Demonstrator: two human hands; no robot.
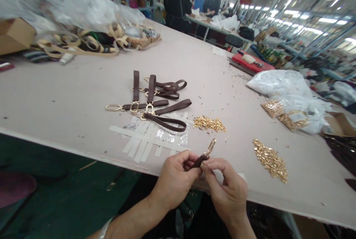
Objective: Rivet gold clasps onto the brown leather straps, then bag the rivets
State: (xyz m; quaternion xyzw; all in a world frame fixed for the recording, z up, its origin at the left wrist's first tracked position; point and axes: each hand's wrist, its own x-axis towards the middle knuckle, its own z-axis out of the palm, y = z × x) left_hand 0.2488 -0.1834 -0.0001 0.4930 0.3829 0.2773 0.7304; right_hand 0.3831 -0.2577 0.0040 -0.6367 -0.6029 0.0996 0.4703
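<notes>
My left hand (178, 176) grips a dark brown leather wrist strap (198, 161) close to its end, at the table's front edge. A gold metal clasp (211, 146) hangs on that end and points up and away from me. My right hand (226, 183) is pinched against the strap beside the clasp, with a small gold piece (202, 164) partly showing at its fingertips. Beyond my hands lies a group of brown straps (167, 122) with gold rings and clasps. A pile of small gold fittings (210, 124) is just past the clasp.
Another heap of gold fittings (271, 161) lies to the right, near bagged fittings (293, 119). White tape strips (144, 144) are stuck to the table. Beige webbing (80, 46) and plastic bags (80, 7) fill the far left. Two people stand at another table behind.
</notes>
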